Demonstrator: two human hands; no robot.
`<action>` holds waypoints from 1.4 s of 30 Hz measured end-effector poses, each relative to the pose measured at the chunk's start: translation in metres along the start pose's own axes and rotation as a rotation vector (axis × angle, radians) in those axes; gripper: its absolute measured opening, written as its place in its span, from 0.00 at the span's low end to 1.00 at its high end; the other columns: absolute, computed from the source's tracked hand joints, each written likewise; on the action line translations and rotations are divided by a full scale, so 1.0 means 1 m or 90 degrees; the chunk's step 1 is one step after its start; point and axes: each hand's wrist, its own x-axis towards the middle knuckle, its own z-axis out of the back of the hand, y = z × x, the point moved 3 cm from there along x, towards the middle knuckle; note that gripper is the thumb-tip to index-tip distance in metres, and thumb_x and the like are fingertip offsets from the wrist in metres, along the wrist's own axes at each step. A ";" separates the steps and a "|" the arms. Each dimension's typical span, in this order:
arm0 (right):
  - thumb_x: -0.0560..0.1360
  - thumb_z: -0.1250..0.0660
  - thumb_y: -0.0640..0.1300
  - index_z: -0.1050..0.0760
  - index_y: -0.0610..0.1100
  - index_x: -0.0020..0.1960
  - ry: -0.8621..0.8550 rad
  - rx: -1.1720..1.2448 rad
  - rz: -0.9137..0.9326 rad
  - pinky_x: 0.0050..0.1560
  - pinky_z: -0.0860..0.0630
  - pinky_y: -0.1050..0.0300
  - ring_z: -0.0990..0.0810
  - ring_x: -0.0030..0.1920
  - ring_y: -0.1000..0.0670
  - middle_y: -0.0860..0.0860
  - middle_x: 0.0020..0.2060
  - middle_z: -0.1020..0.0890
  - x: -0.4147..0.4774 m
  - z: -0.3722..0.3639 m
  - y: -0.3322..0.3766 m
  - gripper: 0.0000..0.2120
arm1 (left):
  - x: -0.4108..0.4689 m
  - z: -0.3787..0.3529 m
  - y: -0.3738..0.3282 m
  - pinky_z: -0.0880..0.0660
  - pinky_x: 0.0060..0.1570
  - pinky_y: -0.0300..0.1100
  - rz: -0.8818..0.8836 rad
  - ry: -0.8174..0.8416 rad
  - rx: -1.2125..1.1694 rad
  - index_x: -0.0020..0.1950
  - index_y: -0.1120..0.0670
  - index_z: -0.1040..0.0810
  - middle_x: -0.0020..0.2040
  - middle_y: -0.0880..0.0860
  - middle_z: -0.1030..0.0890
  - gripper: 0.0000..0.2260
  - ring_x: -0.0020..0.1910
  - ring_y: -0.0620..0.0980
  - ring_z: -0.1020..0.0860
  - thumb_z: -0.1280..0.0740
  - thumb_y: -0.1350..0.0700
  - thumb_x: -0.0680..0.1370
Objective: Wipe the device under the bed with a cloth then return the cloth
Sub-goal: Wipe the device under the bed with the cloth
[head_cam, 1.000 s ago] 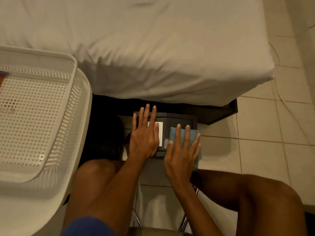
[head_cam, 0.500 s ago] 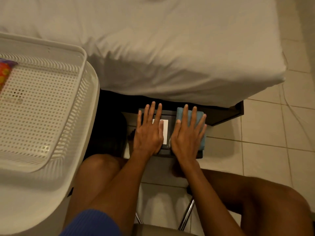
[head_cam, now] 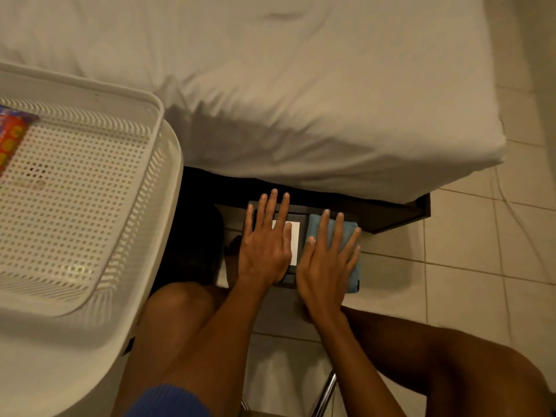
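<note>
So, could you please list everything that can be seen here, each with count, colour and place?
bed sheet: 1, white, across the top
bed frame: 1, dark, under the sheet's edge
device: 1, dark, on the floor at the bed's edge
label: 1, white, on top of the device
cloth: 1, blue, on the device's right part
basket: 1, white, perforated, left, on a white surface
packet: 1, red and orange, in the basket, far left
floor tiles: many, pale, right and bottom
metal leg: at least 1, silver, bottom centre
left hand: 1, flat on the device
right hand: 1, flat on the cloth
</note>
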 end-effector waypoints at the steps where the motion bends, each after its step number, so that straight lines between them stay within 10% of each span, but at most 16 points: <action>1: 0.82 0.56 0.56 0.58 0.52 0.80 -0.005 0.008 -0.012 0.77 0.53 0.36 0.59 0.79 0.41 0.48 0.80 0.54 0.016 0.000 0.004 0.28 | 0.000 -0.001 0.000 0.51 0.79 0.54 0.000 0.002 -0.001 0.82 0.51 0.56 0.82 0.53 0.55 0.26 0.81 0.50 0.56 0.54 0.48 0.84; 42: 0.82 0.53 0.54 0.56 0.50 0.80 -0.015 -0.018 0.081 0.77 0.53 0.37 0.59 0.79 0.40 0.47 0.80 0.54 0.028 -0.001 0.015 0.28 | -0.008 -0.001 0.019 0.56 0.79 0.51 0.062 0.000 -0.011 0.81 0.51 0.59 0.82 0.52 0.60 0.26 0.81 0.51 0.60 0.54 0.49 0.85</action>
